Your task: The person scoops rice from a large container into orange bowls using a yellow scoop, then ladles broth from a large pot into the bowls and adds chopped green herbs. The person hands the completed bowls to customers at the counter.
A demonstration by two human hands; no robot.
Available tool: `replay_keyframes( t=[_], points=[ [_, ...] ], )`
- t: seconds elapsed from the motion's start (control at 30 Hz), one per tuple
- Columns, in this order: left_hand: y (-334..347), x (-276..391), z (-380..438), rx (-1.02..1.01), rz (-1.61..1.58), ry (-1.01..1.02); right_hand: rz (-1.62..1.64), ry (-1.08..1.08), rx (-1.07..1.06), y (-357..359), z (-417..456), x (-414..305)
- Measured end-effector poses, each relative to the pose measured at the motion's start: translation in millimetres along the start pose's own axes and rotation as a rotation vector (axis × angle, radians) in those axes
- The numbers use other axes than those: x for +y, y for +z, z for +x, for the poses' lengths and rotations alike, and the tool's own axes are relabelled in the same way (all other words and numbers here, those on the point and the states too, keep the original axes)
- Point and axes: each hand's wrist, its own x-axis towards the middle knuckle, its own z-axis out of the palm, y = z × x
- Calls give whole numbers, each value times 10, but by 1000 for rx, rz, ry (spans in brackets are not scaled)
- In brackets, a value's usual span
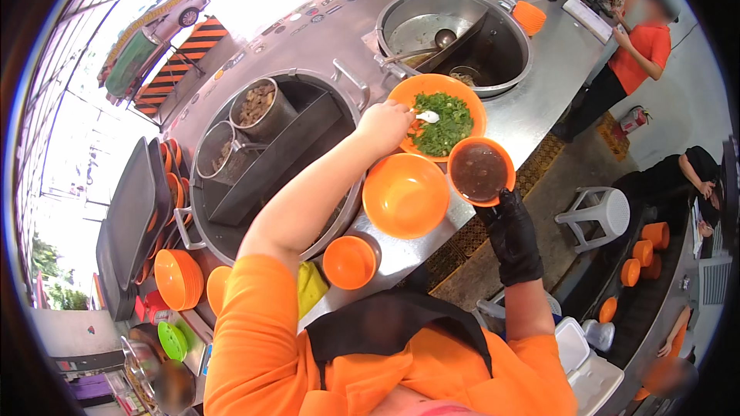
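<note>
My bare left hand [384, 126] grips the handle of a white soup spoon [428, 117]. The spoon's bowl rests over chopped green herbs [448, 127] heaped in a wide orange bowl [399, 92]. In my right hand [511, 237], which wears a black glove, is a small orange bowl [481, 172] of dark brown broth, held level at the counter's edge. Between my arms sits a larger orange bowl [406, 196], close beside the herb bowl. Nearer my body stands an orange cup [349, 263], by a yellow-green cloth [312, 289].
A round divided pot [277, 167] with meat-filled strainers lies left; another pot [454, 40] holds a ladle [444, 39] beyond the herbs. Trays [130, 208] and stacked bowls [178, 280] stand at left. Across the counter [543, 104], a person [639, 58] in orange stands near a plastic stool [595, 216].
</note>
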Motion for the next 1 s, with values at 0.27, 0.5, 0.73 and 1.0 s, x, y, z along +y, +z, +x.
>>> replay_keyframes(
  t=[0.27, 0.5, 0.73, 1.0],
  points=[
    [230, -45, 397, 12, 225, -68, -15, 26, 21, -100, 157, -92],
    [343, 26, 524, -141, 136, -234, -46, 52, 0, -183, 404, -68],
    [369, 248, 670, -449, -698, -591, -51, 77, 7, -227, 544, -44],
    [309, 44, 552, -210, -1126, -740, -68, 111, 30, -231, 635, -37]
  ],
)
